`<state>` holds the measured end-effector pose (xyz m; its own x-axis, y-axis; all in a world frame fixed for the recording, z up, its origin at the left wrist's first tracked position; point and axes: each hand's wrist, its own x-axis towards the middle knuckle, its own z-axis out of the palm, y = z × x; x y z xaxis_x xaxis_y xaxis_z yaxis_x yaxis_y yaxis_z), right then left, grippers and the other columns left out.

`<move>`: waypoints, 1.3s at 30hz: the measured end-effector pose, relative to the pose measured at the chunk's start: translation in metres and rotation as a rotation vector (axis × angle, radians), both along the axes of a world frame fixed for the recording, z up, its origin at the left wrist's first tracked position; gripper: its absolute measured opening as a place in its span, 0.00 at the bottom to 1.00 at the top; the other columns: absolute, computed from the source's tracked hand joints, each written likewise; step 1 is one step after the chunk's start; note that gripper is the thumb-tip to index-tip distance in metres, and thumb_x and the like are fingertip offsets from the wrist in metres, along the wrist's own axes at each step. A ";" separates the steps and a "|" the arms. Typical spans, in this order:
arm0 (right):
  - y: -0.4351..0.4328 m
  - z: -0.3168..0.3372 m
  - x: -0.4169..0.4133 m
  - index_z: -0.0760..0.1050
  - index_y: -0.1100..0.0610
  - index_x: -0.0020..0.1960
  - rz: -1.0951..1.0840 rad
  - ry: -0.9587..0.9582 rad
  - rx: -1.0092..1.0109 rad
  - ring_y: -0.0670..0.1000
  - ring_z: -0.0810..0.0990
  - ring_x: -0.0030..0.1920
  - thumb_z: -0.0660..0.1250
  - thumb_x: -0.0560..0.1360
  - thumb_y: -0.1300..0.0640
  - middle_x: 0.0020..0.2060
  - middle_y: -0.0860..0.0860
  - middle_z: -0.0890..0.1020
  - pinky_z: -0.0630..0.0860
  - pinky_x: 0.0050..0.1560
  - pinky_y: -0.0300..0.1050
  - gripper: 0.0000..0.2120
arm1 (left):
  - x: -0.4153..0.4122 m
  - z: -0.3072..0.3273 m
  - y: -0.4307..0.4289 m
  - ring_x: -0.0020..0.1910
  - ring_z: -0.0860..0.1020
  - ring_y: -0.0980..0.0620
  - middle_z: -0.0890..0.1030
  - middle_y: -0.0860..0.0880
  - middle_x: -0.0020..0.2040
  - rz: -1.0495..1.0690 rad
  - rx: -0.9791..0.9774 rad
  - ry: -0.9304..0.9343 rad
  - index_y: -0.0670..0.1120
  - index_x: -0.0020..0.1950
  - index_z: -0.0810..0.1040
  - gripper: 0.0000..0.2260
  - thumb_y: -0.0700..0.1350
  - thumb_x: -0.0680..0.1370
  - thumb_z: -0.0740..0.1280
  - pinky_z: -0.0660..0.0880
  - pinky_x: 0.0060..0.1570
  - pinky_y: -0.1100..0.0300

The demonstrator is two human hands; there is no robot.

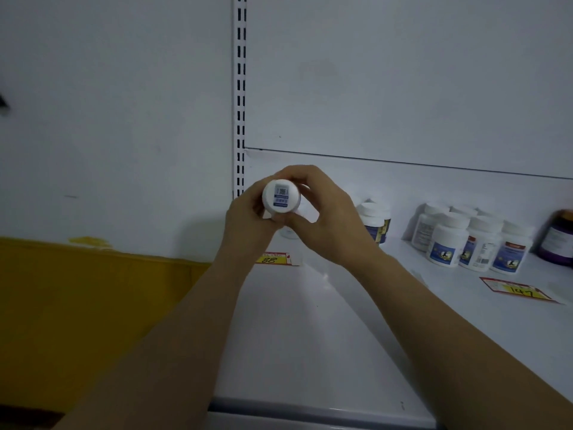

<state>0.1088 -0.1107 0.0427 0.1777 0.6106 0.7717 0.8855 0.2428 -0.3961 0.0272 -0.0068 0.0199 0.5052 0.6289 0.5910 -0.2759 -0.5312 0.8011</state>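
I hold a small white bottle (281,198) up in front of me above a white shelf (310,336), its round end with a blue-and-white code sticker turned toward the camera. My left hand (248,225) grips it from the left and below. My right hand (322,212) wraps around it from the right, fingers curled over the top. The bottle's body is hidden behind both hands.
Several white bottles with blue labels (471,237) stand on the shelf at the right, one more (373,220) just behind my right hand, and a dark purple jar (558,240) at the far right. Yellow price tags (274,259) (517,291) lie on the shelf. A slotted upright (240,97) rises behind.
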 end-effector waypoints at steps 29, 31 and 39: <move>-0.017 0.016 0.035 0.76 0.47 0.60 0.024 0.684 -0.322 0.50 0.82 0.53 0.66 0.76 0.48 0.53 0.49 0.82 0.77 0.59 0.50 0.14 | -0.002 0.004 -0.010 0.48 0.82 0.52 0.83 0.49 0.51 -0.219 -0.210 0.382 0.45 0.59 0.77 0.22 0.43 0.67 0.77 0.78 0.51 0.59; -0.015 0.017 0.033 0.75 0.42 0.56 -0.112 0.511 -0.321 0.46 0.80 0.51 0.67 0.73 0.43 0.53 0.47 0.81 0.78 0.55 0.46 0.13 | -0.001 0.003 -0.013 0.48 0.81 0.54 0.82 0.50 0.52 -0.159 -0.143 0.373 0.46 0.59 0.76 0.24 0.43 0.66 0.78 0.78 0.49 0.62; -0.005 0.030 0.026 0.76 0.49 0.59 -0.282 0.259 -0.342 0.46 0.79 0.49 0.68 0.74 0.46 0.51 0.46 0.79 0.71 0.41 0.30 0.16 | 0.000 -0.005 -0.008 0.40 0.75 0.60 0.76 0.54 0.48 0.102 0.068 0.342 0.50 0.53 0.69 0.24 0.47 0.65 0.79 0.69 0.33 0.72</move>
